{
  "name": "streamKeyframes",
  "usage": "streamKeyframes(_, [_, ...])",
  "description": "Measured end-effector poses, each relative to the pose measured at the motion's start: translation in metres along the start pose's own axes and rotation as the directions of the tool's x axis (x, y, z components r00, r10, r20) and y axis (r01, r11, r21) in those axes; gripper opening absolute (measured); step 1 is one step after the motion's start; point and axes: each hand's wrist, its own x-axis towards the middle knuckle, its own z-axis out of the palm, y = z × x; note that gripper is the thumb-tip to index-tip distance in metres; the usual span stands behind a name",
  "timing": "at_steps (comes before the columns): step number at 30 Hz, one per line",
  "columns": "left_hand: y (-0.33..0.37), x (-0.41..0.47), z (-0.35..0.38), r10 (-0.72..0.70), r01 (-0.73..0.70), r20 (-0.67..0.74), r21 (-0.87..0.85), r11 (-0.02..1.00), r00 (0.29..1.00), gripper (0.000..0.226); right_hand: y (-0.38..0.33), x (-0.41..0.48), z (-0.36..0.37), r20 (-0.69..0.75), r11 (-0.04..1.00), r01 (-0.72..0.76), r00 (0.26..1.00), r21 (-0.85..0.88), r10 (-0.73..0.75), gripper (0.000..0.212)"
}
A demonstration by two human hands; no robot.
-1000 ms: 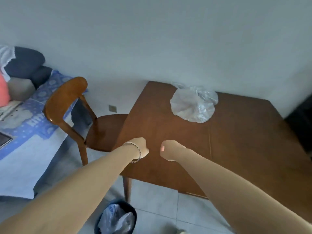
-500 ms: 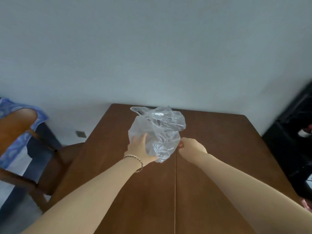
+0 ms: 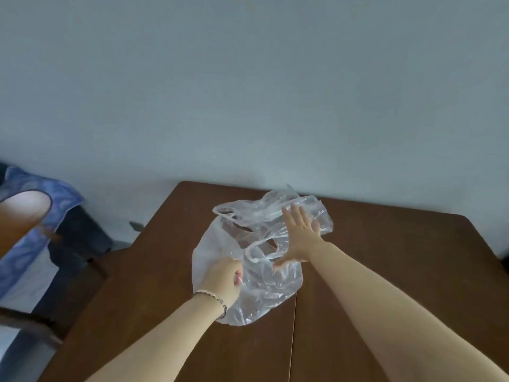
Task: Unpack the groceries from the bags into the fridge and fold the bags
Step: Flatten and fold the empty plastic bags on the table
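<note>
1 bag (image 3: 265,295): left hand (image 3: 224,277) grips, right hand (image 3: 300,238) presses

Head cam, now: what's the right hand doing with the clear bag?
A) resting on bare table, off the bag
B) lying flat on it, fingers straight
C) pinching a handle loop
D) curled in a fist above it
B: the right hand lies flat with straight, spread fingers on the clear plastic bag, while the left hand grips the bag's left side over the table.

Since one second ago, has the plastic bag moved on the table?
Yes. The plastic bag lay bunched near the far edge of the table; now it stretches toward the person, left hand gripping it.
</note>
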Motion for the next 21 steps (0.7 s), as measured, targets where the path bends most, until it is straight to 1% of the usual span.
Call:
streamKeyframes(2, [-0.006,0.009,0.004,-0.039,0.039,-0.018,-0.022,0.999,0.999,0.021,0.007,0.025,0.012,0.04,0.988,-0.007,0.999,-0.156,0.013,0.133])
streamKeyframes(3, [-0.009,0.01,0.005,-0.054,0.053,-0.029,-0.021,0.998,0.998,0.014,0.011,0.033,0.022,0.051,0.971,-0.03,0.998,-0.236,0.043,0.122])
streamKeyframes(5, [-0.016,0.01,0.01,-0.087,0.088,-0.016,0.014,0.996,0.996,0.01,0.02,0.039,0.043,0.041,0.93,-0.083,0.994,-0.357,0.105,0.095])
streamKeyframes(7, [-0.023,0.009,0.012,-0.136,0.137,-0.02,0.037,0.99,0.99,0.009,0.028,0.039,0.066,0.034,0.915,-0.121,0.989,-0.385,0.145,0.071])
streamKeyframes(9, [-0.031,0.007,0.013,-0.194,0.194,-0.032,-0.006,0.981,0.98,0.018,0.034,0.032,0.081,0.053,0.923,-0.132,0.985,-0.361,0.162,0.048])
streamKeyframes(10, [-0.035,0.006,0.013,-0.226,0.225,-0.02,-0.038,0.974,0.974,0.024,0.038,0.028,0.086,0.058,0.934,-0.158,0.981,-0.321,0.186,0.039])
streamKeyframes(11, [-0.037,0.004,0.011,-0.249,0.248,-0.005,-0.054,0.967,0.968,0.028,0.041,0.027,0.09,0.058,0.955,-0.192,0.976,-0.225,0.209,0.033])
streamKeyframes(12, [-0.036,0.003,0.008,-0.266,0.267,0.018,-0.059,0.962,0.964,0.031,0.043,0.023,0.09,0.063,0.967,-0.243,0.967,-0.071,0.248,0.029])
streamKeyframes(13, [-0.034,0.002,0.004,-0.283,0.285,0.033,-0.054,0.957,0.959,0.032,0.041,0.019,0.085,0.076,0.945,-0.295,0.955,0.14,0.287,0.028])
streamKeyframes(14, [-0.031,0.001,0.001,-0.298,0.3,0.031,-0.069,0.952,0.954,0.032,0.036,0.013,0.075,0.091,0.882,-0.316,0.948,0.349,0.304,0.03])
streamKeyframes(16, [-0.022,0.001,-0.007,-0.326,0.32,-0.006,-0.178,0.93,0.945,0.031,0.017,-0.004,0.05,0.074,0.706,-0.285,0.947,0.648,0.314,0.03])
streamKeyframes(17, [-0.016,0.001,-0.011,-0.353,0.334,-0.026,-0.266,0.904,0.935,0.03,0.005,-0.013,0.037,0.058,0.609,-0.254,0.945,0.752,0.322,0.031])
streamKeyframes(18, [-0.011,-0.002,-0.017,-0.376,0.334,-0.044,-0.373,0.866,0.926,0.028,-0.007,-0.024,0.026,0.064,0.526,-0.229,0.948,0.819,0.312,0.035])
streamKeyframes(19, [-0.006,-0.001,-0.021,-0.389,0.319,-0.049,-0.484,0.815,0.92,0.025,-0.017,-0.034,0.018,0.082,0.471,-0.204,0.96,0.858,0.268,0.039])
streamKeyframes(20, [-0.001,-0.003,-0.026,-0.382,0.286,-0.043,-0.587,0.758,0.923,0.021,-0.032,-0.049,0.011,0.091,0.441,-0.168,0.977,0.882,0.191,0.044])
streamKeyframes(21, [0.007,-0.006,-0.032,-0.368,0.266,0.0,-0.69,0.673,0.93,0.019,-0.046,-0.062,0.008,0.081,0.434,-0.123,0.99,0.893,0.114,0.052])
